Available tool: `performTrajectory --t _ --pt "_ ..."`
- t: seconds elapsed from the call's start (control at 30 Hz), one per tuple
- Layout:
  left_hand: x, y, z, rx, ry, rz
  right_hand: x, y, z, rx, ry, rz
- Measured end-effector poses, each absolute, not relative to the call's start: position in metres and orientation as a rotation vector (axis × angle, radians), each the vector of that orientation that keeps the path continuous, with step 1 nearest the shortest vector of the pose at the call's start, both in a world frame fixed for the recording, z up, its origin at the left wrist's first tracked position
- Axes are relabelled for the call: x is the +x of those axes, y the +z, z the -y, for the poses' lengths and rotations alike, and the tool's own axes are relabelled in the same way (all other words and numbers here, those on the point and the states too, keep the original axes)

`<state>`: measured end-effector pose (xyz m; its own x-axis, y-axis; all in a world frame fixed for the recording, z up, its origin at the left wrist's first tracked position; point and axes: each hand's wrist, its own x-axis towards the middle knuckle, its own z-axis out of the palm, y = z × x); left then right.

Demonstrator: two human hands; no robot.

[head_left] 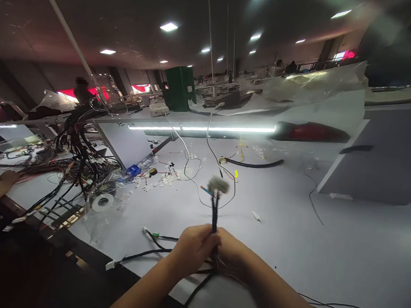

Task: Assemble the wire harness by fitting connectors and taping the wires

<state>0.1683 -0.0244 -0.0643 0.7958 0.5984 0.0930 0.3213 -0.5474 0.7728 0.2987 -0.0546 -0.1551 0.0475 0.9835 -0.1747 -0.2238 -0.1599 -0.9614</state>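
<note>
A bundle of black sheathed cables [215, 215], topped by a blurred pale grey connector block [219, 184], is held upright over the near middle of the white tabletop [290, 236], clamped in the left hand [194, 246]. The right hand [231, 248] is placed just beside it, partly hidden; its grip cannot be told. Small white plastic connectors [167, 181] are scattered farther left.

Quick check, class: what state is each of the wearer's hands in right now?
Left hand: closed, holding a slender black cable bundle.
Right hand: at the bundle, fingers mostly hidden; grip cannot be told.
</note>
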Motion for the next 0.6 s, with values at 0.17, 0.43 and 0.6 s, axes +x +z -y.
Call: performTrajectory --t 0.17,0.43,0.6 --pt "0.162 -0.09 0.025 1.474 0.716 -0.937 0.315 -0.151 0.077 -1.362 0.941 0.874" --pt "0.152 -0.107 0.032 1.429 0.787 -0.873 0.323 -0.15 0.096 -1.511 0.665 1.079" --pt "0.134 -0.084 0.025 2.122 0.708 -0.51 0.328 -0.151 0.052 -1.359 0.909 1.503"
